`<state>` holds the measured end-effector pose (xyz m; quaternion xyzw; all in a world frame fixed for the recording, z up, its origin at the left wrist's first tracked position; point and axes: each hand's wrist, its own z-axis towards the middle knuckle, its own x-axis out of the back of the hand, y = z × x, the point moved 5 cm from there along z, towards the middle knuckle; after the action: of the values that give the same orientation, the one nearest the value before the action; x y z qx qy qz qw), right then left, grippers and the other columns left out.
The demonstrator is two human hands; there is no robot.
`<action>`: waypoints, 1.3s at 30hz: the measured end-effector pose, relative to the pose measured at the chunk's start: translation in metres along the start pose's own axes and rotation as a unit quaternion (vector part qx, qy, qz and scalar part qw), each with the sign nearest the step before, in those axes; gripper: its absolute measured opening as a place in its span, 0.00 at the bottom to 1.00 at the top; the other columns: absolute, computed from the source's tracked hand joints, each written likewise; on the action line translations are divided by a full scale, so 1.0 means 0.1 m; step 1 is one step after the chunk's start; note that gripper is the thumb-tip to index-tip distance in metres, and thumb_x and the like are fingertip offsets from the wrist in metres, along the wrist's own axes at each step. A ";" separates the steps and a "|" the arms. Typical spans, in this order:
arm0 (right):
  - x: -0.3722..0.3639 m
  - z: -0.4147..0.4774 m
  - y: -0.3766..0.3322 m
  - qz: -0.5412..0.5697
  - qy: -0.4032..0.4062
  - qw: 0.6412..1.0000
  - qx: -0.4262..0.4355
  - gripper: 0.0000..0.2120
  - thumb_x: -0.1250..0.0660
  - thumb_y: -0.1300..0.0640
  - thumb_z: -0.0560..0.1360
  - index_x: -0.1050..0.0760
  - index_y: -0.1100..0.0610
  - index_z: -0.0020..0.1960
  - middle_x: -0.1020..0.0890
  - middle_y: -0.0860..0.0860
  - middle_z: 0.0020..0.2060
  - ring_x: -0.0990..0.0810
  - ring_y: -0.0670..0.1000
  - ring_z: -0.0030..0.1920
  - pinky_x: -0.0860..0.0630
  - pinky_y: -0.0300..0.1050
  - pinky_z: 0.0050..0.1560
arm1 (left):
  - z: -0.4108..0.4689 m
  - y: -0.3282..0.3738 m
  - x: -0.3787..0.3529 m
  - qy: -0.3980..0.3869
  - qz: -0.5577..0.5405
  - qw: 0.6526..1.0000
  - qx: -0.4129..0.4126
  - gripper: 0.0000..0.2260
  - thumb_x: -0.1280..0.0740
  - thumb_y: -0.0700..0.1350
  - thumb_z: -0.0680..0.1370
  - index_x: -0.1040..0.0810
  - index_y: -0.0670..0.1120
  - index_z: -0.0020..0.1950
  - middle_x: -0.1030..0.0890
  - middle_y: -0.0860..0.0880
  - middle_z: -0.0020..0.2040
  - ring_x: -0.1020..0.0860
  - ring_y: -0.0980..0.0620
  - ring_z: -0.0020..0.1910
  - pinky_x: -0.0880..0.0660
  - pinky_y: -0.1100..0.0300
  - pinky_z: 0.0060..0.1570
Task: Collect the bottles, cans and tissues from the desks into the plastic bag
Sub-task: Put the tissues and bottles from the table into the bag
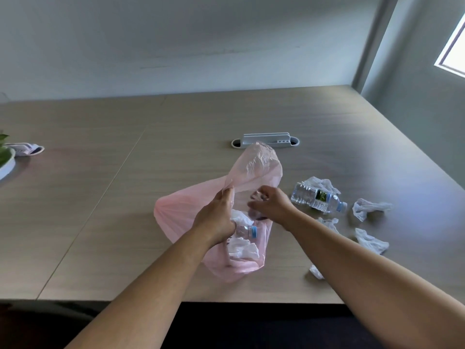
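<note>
Thin pink plastic bag (181, 210) lies slumped on the pale wood desk (100, 197), close to its near edge, mouth turned up toward the person. Through the film show a clear bottle with blue cap (247, 231) and some bagged tissues (244, 250).

Handling, judged:
- The bag is limp and slippery and collapses unless the rim is held, so take it at the rim.
- The clear plastic water bottle (314, 197) lies on its side just right of the bag. It looks light and may roll and crush, so take it round the middle.
- Crumpled white tissues (370, 207) are scattered beyond it toward the desk's right edge. They are weightless and soft, so pinch or scoop several at once.

Left hand (216, 217): forearm reaches in from the near edge, thumb and fingers grasp the bag's rim and hold the mouth open.

Right hand (273, 204): at the bag mouth, palm down, fingers curled over something clear. I cannot tell whether it grips that or the film.
</note>
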<state>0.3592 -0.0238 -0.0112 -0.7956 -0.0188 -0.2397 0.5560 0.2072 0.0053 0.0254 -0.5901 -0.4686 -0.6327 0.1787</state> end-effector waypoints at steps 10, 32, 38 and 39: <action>0.08 -0.02 0.16 -0.253 -0.106 0.962 0.019 0.28 0.26 0.59 0.69 0.30 0.51 0.67 0.25 0.55 0.62 0.23 0.57 0.59 0.25 0.46 0.55 | 0.03 0.06 0.05 0.006 -0.001 1.000 -0.009 0.39 0.36 0.39 0.72 0.53 0.51 0.78 0.39 0.47 0.76 0.26 0.41 0.62 0.27 0.52 0.54; 0.74 -0.16 0.92 -0.211 0.092 0.971 -0.056 0.08 0.35 0.66 0.68 0.27 0.57 0.31 0.24 0.54 0.33 0.27 0.52 0.34 0.34 0.37 0.28 | 0.17 0.30 -0.20 -0.033 -0.001 0.999 -0.033 0.40 0.35 0.40 0.72 0.55 0.50 0.78 0.35 0.47 0.73 0.27 0.42 0.62 0.27 0.52 0.56; 0.09 -0.02 0.18 -0.131 -0.025 0.991 0.017 0.12 0.32 0.65 0.69 0.20 0.57 0.51 0.21 0.51 0.42 0.23 0.51 0.42 0.27 0.36 0.36 | 0.18 0.25 -0.01 0.016 -0.022 0.999 -0.028 0.38 0.36 0.40 0.73 0.53 0.50 0.78 0.39 0.48 0.76 0.27 0.41 0.63 0.28 0.52 0.56; -0.10 -0.03 0.13 -0.134 -0.098 0.986 0.034 0.18 0.30 0.65 0.69 0.22 0.55 0.57 0.20 0.51 0.48 0.22 0.51 0.49 0.24 0.38 0.45 | 0.17 0.25 0.00 0.017 -0.027 0.999 -0.030 0.38 0.36 0.41 0.73 0.53 0.50 0.78 0.40 0.48 0.76 0.27 0.42 0.64 0.28 0.52 0.57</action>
<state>0.3528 -0.0292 -0.0262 -0.7860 -0.1878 -0.2322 0.5413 0.2367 0.0065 0.0332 -0.5714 -0.4620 -0.6609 0.1524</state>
